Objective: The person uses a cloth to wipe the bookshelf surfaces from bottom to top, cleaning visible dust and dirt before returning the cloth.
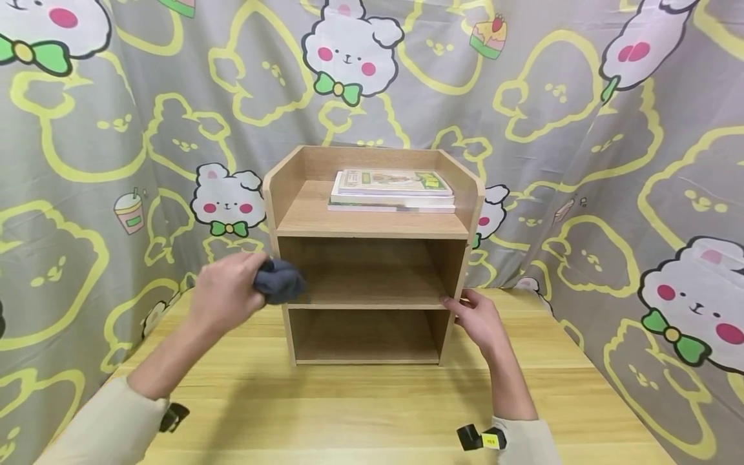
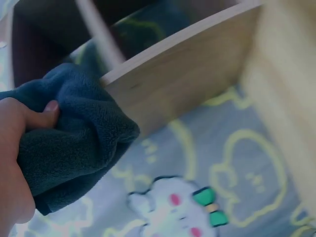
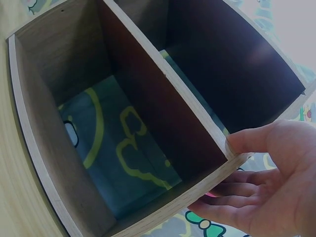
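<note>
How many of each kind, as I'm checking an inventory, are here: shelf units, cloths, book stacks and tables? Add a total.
Shelf unit: 1, gripped by the right hand
Cloth: 1, held in the left hand
Book stack: 1
Table: 1
Total: 4

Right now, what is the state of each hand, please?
Left hand: closed, holding a bunched fleecy cloth.
Right hand: thumb and fingers gripping the wooden shelf unit at its side.
</note>
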Demonstrator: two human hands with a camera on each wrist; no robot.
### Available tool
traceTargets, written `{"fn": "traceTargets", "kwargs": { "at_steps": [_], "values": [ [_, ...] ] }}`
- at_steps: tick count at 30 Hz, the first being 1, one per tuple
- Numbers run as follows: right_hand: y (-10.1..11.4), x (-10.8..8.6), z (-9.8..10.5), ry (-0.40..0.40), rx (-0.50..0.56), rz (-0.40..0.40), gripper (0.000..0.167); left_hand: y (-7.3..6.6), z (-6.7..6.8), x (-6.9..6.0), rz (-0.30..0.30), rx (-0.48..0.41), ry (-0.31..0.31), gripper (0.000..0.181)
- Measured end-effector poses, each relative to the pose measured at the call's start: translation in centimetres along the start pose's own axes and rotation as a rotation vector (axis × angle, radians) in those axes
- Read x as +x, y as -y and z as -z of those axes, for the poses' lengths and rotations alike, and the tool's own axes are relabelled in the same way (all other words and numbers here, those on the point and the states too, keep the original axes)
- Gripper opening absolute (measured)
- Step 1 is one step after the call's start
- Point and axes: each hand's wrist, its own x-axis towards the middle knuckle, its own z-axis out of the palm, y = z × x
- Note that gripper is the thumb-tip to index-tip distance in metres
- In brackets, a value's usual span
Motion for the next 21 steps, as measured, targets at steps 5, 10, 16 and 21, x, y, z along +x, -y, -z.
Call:
{"fn": "traceTargets", "kwargs": {
  "at_steps": [5, 10, 16, 21],
  "values": [
    [0.0, 0.0, 0.1, 0.006, 0.003, -0.005, 0.053, 0.1, 3.1, 4.0, 0.047, 0.000, -0.056, 0.022],
    [-0.1, -0.1, 0.1, 0.010, 0.013, -0.011, 0.054, 0.0, 5.4, 7.4, 0.099, 0.022, -0.138, 0.017],
    [-0.2, 0.1, 0.0, 0.013, 0.015, -0.010, 0.053, 0.2, 7.0, 9.7, 0.134, 0.035, -0.224, 0.009],
    [-0.3, 0.2, 0.1, 0.008, 0.010, -0.008, 0.051, -0.1, 8.0, 10.3, 0.181, 0.042, -0.265, 0.023]
  ]
}}
